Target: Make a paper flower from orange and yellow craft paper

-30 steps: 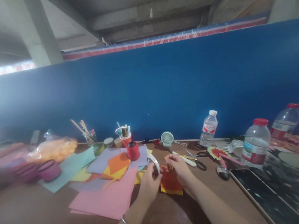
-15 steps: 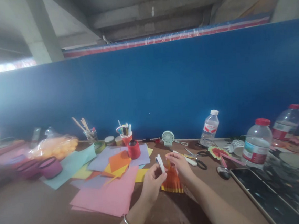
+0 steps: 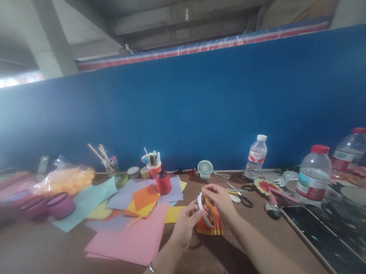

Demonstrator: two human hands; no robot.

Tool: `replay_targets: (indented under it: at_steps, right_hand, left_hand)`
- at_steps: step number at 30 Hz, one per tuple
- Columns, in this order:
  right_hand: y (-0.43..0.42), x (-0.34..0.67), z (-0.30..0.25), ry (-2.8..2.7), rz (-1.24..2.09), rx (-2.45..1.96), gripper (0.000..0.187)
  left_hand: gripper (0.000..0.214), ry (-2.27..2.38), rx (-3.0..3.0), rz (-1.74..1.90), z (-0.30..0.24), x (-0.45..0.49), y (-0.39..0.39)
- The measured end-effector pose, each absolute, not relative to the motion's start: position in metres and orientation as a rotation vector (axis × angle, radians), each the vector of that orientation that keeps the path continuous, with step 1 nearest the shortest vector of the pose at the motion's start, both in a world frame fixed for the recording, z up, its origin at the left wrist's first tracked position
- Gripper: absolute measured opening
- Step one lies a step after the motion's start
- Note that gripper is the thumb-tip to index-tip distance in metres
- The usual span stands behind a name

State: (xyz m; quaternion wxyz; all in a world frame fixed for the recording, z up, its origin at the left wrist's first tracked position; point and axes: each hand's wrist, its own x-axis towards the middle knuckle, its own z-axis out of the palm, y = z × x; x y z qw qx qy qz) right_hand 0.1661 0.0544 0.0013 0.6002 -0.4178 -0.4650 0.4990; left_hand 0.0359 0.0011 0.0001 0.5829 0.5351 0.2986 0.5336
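Note:
My left hand (image 3: 188,220) has its thumb and fingers closed on a narrow white ring (image 3: 201,202) that looks like a roll of tape, held upright. My right hand (image 3: 218,199) pinches the top of an orange paper piece (image 3: 212,229), folded in pleats with a yellow lower edge. Part of this paper shows through and below the ring, standing over the brown table. My right fingers are close to the ring's upper rim; whether they also hold a tape end, I cannot tell.
Coloured paper sheets (image 3: 128,242) lie to the left, with a red pot (image 3: 163,183) behind. Scissors (image 3: 243,197), a small fan (image 3: 205,169), water bottles (image 3: 314,177) and a phone (image 3: 321,240) are to the right. A blue partition (image 3: 181,112) closes the back.
The white ring has turned to show its opening more and moved slightly right, in front of the orange paper. Both hands have drawn closer together around it.

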Motion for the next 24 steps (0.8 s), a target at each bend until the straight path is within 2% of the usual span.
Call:
replay_targets:
  at_steps: [17, 21, 24]
  right_hand:
    - [0.047, 0.154, 0.001, -1.106, 0.981, -0.958, 0.026]
    - [0.035, 0.153, 0.006, -1.132, 0.83, -0.959, 0.01]
    - [0.024, 0.151, 0.011, -1.286, 0.721, -0.93, 0.005]
  left_hand:
    - [0.022, 0.993, 1.446, 1.283, -0.006, 0.03, 0.009]
    - [0.018, 1.119, 1.547, 1.346, 0.0, 0.03, 0.004]
    - [0.015, 1.171, 1.6, 1.362, 0.003, 0.032, 0.002]
